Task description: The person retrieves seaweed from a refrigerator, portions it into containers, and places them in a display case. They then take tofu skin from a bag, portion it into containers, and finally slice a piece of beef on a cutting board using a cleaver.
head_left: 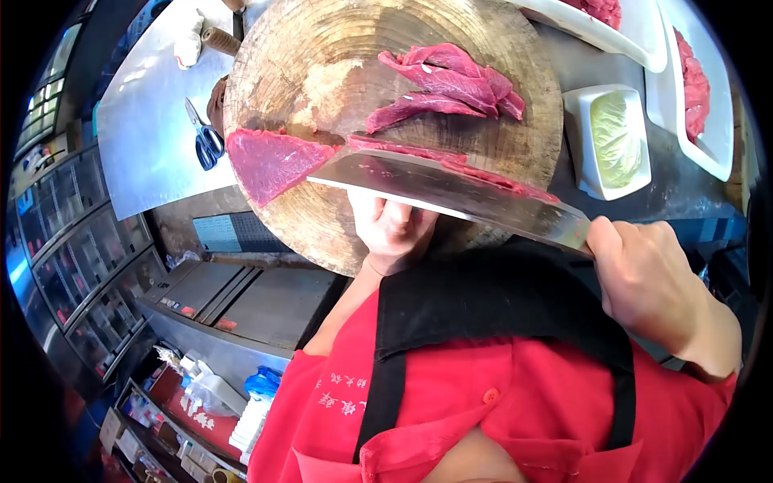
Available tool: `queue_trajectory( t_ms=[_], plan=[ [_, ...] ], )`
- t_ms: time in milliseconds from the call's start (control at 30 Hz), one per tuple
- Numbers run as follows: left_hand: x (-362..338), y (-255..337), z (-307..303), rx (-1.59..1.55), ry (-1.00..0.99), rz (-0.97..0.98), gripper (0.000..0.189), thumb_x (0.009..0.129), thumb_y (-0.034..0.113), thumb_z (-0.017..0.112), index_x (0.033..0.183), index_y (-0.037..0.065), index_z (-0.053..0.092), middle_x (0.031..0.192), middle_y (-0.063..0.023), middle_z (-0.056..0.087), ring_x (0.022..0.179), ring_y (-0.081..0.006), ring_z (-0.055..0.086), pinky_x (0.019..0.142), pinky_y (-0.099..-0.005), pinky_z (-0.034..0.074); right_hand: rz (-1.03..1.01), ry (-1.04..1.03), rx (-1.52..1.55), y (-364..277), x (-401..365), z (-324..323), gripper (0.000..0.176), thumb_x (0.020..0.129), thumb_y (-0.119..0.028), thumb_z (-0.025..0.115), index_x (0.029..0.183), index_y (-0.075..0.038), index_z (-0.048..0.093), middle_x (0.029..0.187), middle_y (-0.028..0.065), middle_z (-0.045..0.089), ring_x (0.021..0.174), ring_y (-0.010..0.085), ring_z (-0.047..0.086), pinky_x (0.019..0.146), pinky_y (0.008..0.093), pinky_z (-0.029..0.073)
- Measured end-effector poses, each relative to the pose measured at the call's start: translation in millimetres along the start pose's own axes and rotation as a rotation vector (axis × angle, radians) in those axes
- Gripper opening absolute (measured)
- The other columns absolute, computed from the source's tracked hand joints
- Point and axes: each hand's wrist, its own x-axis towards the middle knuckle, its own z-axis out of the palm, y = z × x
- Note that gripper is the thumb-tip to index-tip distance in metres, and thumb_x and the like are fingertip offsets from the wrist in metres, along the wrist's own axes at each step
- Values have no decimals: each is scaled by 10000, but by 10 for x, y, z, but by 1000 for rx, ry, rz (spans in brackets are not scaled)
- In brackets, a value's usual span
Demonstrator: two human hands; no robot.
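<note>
Noted: right hand (644, 278) closed around the cleaver (451, 193) handle. Left hand (393, 225) sat at the chopping block's (322, 48) near edge, half under the blade; I could not tell its grip. Meat slab (270, 161): deep red, flat, smooth-cut, on the block's left, beside the blade tip. Cut slices (451, 80) lay piled beyond.

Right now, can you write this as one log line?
right hand grips cleaver | left hand partly behind blade | meat slab and slices on cutting board
</note>
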Motion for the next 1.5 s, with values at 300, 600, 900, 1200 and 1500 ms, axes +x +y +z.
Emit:
queue_trajectory(
  t_ms=[300,600,900,1200,1500],
  plan=[
    [58,43,40,-75,-52,-194,313,576,11,712,874,91,662,862,-68,589,771,-274,558,725,-382,440,11,-154,81,13,375,-12,199,641,61,555,777,7,419,597,166,507,546,368,526,485,431,414],
    [293,-43,-72,206,-6,198,439,657,-22,728,1059,35,558,914,-143,606,826,-362,590,768,-457,470,-99,-59,100,-167,910,174,86,769,-29,511,774,48,472,633,191,594,576,339,623,492,405,494],
    [306,110,-89,278,-34,-23,255,631,17,760,865,56,666,897,-105,594,850,-266,567,749,-350,471,161,186,167,215,282,214,101,795,-13,548,820,26,459,573,210,531,581,403,564,526,451,446],
    [242,224,169,193,8,58,283,623,26,773,874,60,648,856,-86,577,842,-244,556,727,-328,478,4,248,50,54,59,149,170,659,60,533,783,-4,436,546,154,508,499,348,538,462,411,431],
    [162,44,77,88,-50,179,402,556,18,771,928,55,622,914,-105,589,864,-330,562,770,-419,445,46,134,6,-74,-192,122,92,712,-20,553,766,-27,479,548,89,493,478,253,553,404,370,423]
  ],
)
